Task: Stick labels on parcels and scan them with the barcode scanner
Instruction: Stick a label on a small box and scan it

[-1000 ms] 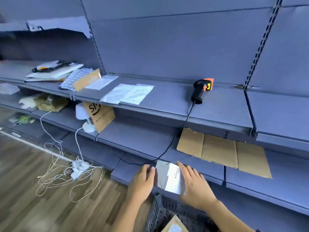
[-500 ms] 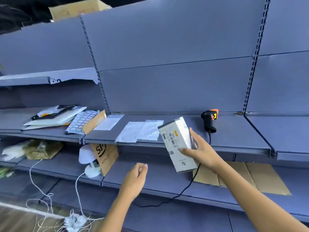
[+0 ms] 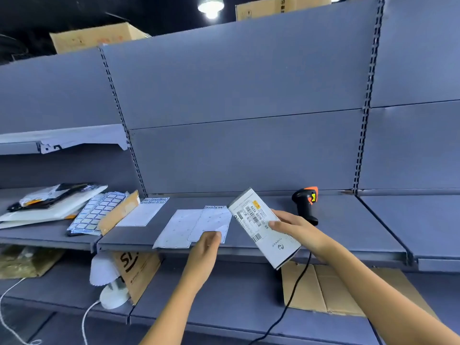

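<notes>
Labelling step: my right hand (image 3: 296, 230) grips the parcel (image 3: 258, 220), left hand (image 3: 205, 249) touches the label sheet (image 3: 196, 224), pinch unclear; next, peel one off.

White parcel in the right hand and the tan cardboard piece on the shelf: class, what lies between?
Head view: label sheets flat on the shelf, the left hand touching the nearest.

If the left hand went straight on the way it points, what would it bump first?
Probably the white label sheet lying on the shelf. The left hand points forward at it, with its fingertips seemingly at the sheet's near edge, though depth is hard to judge.
</notes>
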A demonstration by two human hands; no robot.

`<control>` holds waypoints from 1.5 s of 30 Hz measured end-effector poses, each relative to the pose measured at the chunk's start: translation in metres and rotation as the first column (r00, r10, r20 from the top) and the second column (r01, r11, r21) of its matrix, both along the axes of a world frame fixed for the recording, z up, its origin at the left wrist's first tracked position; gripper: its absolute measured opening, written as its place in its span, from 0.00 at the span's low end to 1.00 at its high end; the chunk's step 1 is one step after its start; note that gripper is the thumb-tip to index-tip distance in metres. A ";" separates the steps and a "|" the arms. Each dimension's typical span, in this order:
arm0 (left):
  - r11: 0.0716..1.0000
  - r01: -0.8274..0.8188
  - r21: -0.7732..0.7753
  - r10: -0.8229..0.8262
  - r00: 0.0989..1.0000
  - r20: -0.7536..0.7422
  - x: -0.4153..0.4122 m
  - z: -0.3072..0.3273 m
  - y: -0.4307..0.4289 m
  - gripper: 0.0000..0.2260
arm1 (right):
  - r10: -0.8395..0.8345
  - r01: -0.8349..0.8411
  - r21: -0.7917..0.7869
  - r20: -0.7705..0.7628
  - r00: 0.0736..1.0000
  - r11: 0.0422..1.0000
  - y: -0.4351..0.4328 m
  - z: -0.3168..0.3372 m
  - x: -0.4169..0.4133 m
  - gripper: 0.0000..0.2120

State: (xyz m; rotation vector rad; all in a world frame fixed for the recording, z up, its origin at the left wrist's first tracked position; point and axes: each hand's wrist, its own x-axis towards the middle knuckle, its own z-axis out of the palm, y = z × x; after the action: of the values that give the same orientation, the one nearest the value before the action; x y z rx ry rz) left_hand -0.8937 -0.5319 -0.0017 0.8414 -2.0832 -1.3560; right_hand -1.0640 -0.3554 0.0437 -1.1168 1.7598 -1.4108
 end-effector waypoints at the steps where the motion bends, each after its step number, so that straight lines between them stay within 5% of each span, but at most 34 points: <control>1: 1.000 -0.001 0.021 0.002 1.000 -0.014 -0.005 0.004 -0.006 0.10 | 0.014 -0.014 0.018 -0.003 1.000 1.000 -0.002 0.003 -0.004 0.21; 6: 0.982 0.089 0.169 -0.066 0.988 -0.137 -0.037 0.031 -0.048 0.16 | 0.067 -0.060 0.136 -0.048 0.997 0.989 -0.025 0.018 -0.036 0.16; 13: 0.944 0.306 0.122 -0.298 0.951 -0.075 -0.081 0.041 -0.107 0.27 | 0.053 -0.042 0.159 -0.063 0.997 0.986 -0.073 0.019 -0.075 0.18; 21: 0.811 0.515 0.277 -0.510 0.855 -0.098 -0.136 0.027 -0.131 0.22 | 0.060 -0.033 0.295 -0.082 0.995 0.955 -0.116 0.023 -0.107 0.24; 26: 0.781 0.544 0.306 -0.553 0.831 -0.065 -0.171 0.009 -0.142 0.27 | -0.007 0.024 0.347 -0.048 0.999 0.937 -0.114 0.012 -0.125 0.25; 29: 0.791 0.556 0.257 -0.550 0.829 -0.101 -0.187 0.002 -0.143 0.21 | -0.150 0.168 0.268 -0.087 0.985 0.949 -0.113 0.001 -0.137 0.22; 30: 0.807 0.542 0.237 -0.526 0.840 -0.129 -0.192 -0.001 -0.145 0.20 | -0.294 0.322 0.211 -0.154 0.943 0.923 -0.113 -0.005 -0.144 0.20; 32: 0.856 0.479 0.195 -0.453 0.876 -0.165 -0.202 -0.010 -0.151 0.22 | -0.629 0.709 0.100 -0.388 0.674 0.698 -0.109 -0.022 -0.163 0.19; 34: 0.890 0.421 0.174 -0.390 0.902 -0.187 -0.210 -0.017 -0.155 0.23 | -0.705 0.867 0.155 -0.523 0.479 0.474 -0.102 -0.035 -0.173 0.22; 39: 0.896 0.396 0.202 -0.358 0.912 -0.199 -0.231 -0.028 -0.164 0.18 | -0.526 0.803 0.436 -0.607 0.596 0.406 -0.101 -0.076 -0.187 0.32; 41: 0.895 0.387 0.221 -0.348 0.917 -0.196 -0.237 -0.033 -0.170 0.17 | -0.459 0.833 0.427 -0.697 0.551 0.353 -0.104 -0.087 -0.191 0.33; 45: 0.919 0.316 0.238 -0.283 0.945 -0.164 -0.247 -0.052 -0.181 0.28 | -0.449 0.874 0.342 -0.757 0.474 0.346 -0.110 -0.093 -0.194 0.27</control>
State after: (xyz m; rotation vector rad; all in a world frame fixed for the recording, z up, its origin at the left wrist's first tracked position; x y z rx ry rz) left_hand -1.1407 -0.7131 -0.0533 0.5296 -2.0208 -1.8296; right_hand -1.2580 -0.4657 -0.0491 -0.2333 3.1227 -0.5503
